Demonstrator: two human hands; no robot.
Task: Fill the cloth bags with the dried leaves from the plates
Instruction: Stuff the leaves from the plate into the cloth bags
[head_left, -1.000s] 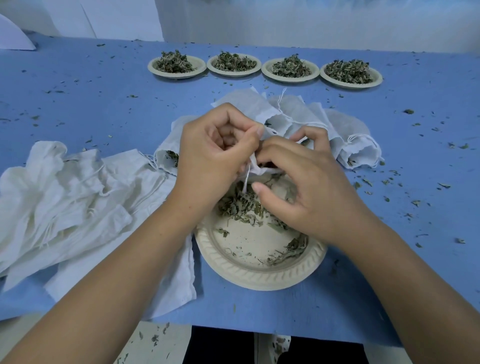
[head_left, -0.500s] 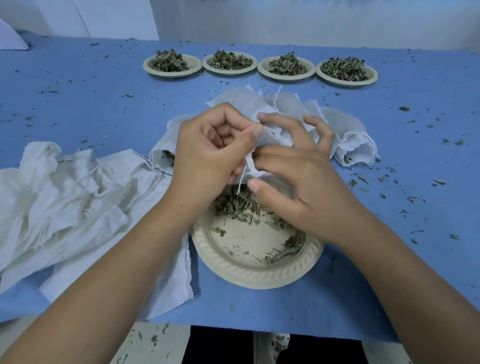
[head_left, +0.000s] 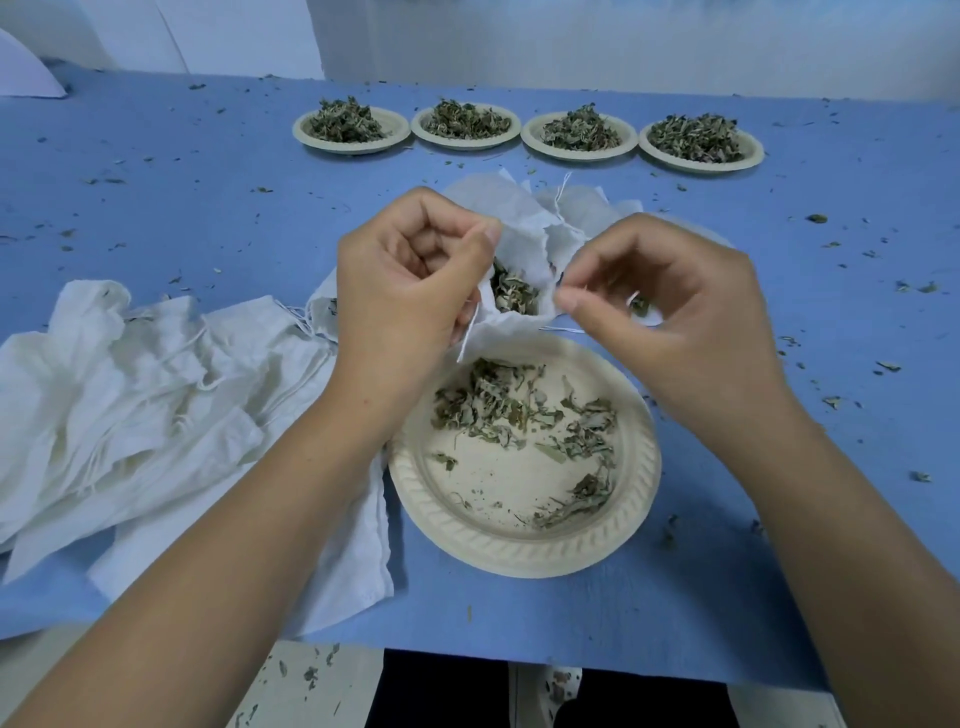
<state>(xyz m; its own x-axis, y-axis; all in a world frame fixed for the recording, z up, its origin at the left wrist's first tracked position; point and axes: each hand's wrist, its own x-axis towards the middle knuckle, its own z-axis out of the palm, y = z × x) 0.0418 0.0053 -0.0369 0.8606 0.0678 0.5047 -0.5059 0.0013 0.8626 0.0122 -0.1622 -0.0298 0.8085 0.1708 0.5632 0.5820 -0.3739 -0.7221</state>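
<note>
One cloth bag (head_left: 524, 244), already holding leaves, hangs open over the far rim of the near plate (head_left: 519, 551). The left hand (head_left: 405, 291) grips its left edge and the right hand (head_left: 670, 312) pinches its right edge. Scattered dried leaves (head_left: 498, 410) lie on that plate. Four heaped plates (head_left: 353, 148) stand in a row well beyond it, and a pile of empty bags (head_left: 130, 389) lies to its left.

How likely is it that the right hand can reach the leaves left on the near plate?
Probably yes: the right hand hovers by the near plate, whose leaves lie uncovered, nothing between. It would first have to release the cloth bag it pinches, which the left hand also holds.
</note>
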